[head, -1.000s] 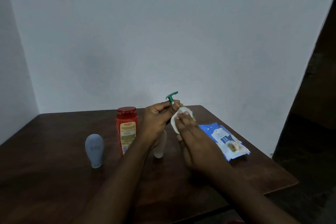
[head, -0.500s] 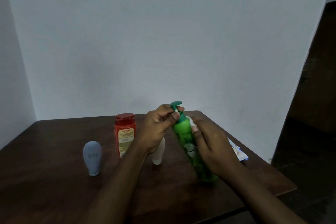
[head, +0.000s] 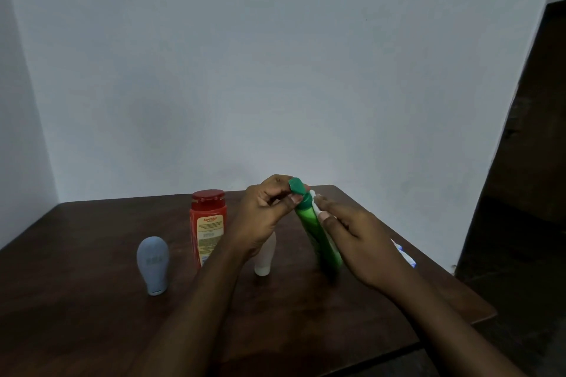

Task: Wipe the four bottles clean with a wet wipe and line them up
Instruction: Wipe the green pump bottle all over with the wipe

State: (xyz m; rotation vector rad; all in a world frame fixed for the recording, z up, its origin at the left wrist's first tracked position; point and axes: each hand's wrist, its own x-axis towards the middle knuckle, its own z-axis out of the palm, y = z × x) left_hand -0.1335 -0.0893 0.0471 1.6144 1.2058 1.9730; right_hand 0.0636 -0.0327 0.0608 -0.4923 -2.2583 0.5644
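Note:
A green pump bottle (head: pixel 320 232) leans over the table's right half, base near the wood. My left hand (head: pixel 263 217) pinches its green pump head at the top. My right hand (head: pixel 358 242) presses a white wet wipe (head: pixel 315 203) against the bottle's right side. Behind my left wrist stands a small white bottle (head: pixel 265 257), partly hidden. A red bottle (head: pixel 208 225) with a yellow label stands to its left. Further left, a grey-blue bottle (head: pixel 153 265) stands on its cap.
The dark wooden table (head: pixel 92 315) fills the lower view and ends in a corner at the right. A blue wipe packet (head: pixel 405 257) lies mostly hidden behind my right hand. White walls close off the back and left. A dark opening lies at the right.
The green bottle has come into view from behind my hands and turned, its pump head now facing me. My right hand with the wipe has slid along the bottle's side.

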